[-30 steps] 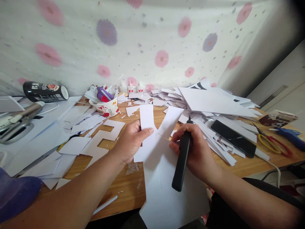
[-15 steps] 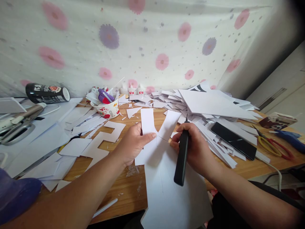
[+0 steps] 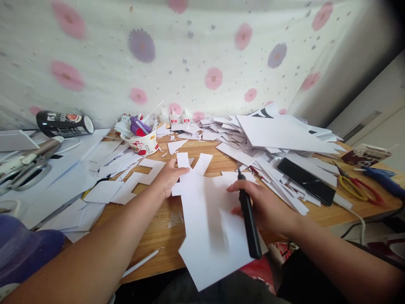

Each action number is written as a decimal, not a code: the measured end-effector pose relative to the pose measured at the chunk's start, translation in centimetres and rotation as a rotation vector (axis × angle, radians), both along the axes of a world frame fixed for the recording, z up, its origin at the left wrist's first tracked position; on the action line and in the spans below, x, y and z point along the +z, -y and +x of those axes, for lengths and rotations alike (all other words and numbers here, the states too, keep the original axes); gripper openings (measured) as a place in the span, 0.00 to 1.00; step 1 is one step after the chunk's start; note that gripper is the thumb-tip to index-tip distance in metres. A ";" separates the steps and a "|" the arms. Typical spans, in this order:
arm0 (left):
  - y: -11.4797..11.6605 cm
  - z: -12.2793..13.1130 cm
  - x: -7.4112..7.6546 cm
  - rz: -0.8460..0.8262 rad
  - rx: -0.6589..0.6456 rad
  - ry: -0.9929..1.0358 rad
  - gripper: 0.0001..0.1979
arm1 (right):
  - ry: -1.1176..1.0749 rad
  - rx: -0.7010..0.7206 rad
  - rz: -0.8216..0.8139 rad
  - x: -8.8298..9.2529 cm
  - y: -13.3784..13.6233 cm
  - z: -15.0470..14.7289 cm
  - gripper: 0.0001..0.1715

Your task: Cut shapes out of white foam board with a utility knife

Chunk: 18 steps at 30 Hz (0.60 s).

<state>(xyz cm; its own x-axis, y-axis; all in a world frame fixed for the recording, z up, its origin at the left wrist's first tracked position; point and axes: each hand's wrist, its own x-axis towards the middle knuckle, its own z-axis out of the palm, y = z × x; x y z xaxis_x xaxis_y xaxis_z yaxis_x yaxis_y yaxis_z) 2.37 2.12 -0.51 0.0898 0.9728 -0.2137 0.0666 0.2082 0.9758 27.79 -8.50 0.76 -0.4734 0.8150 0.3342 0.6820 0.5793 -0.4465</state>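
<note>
Head view: with our left hand (image 3: pixel 171 175) we pinched the white board (image 3: pixel 202 211), which reached past the edge of the table (image 3: pixel 158 236); our right hand (image 3: pixel 261 207) curled around a black tool (image 3: pixel 249 223) over it. Beyond, 1 printed tub (image 3: pixel 142 145) held white pieces (image 3: pixel 122 128) and a purple item (image 3: pixel 138 125).

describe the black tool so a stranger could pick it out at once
Start at the wooden table and find the big white board at its near edge. Over the board's right side, the right hand holds the black tool, long and slim like a stick. The phone to its right is also black, but wide, flat and lying on white scraps.
</note>
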 end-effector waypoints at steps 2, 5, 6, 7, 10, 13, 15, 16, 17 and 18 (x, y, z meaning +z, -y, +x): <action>-0.7 -0.4 -0.2 0.049 0.047 -0.110 0.24 | 0.098 0.126 0.011 0.0 1.4 -0.1 0.26; -1.9 -0.9 0.2 0.184 0.108 -0.301 0.25 | 0.210 0.263 0.013 -0.5 3.1 0.1 0.30; -2.2 -1.1 0.6 0.233 0.102 -0.365 0.24 | 0.230 0.284 0.008 -0.7 3.4 0.3 0.30; -2.5 -1.2 1.3 0.276 0.089 -0.430 0.22 | 0.244 0.297 0.005 -0.9 3.6 0.5 0.29; -2.8 -1.7 4.1 0.341 -0.036 -0.619 0.14 | 0.277 0.321 0.028 -1.7 3.9 0.9 0.25; -1.5 -2.8 7.4 0.300 -0.247 -0.811 0.04 | 0.333 0.325 0.051 -2.0 4.3 1.0 0.21; 0.7 -4.0 8.7 0.225 -0.439 -0.939 0.06 | 0.339 0.332 0.045 -1.7 4.5 1.2 0.23; 2.1 -4.6 8.9 0.184 -0.528 -0.999 0.09 | 0.329 0.334 0.034 -1.4 4.6 1.4 0.26; 3.7 -5.3 8.7 0.141 -0.613 -1.055 0.10 | 0.321 0.325 0.021 -1.0 4.6 1.7 0.27; 5.2 -6.0 8.2 0.107 -0.667 -1.114 0.11 | 0.322 0.305 0.007 -0.6 4.4 2.1 0.27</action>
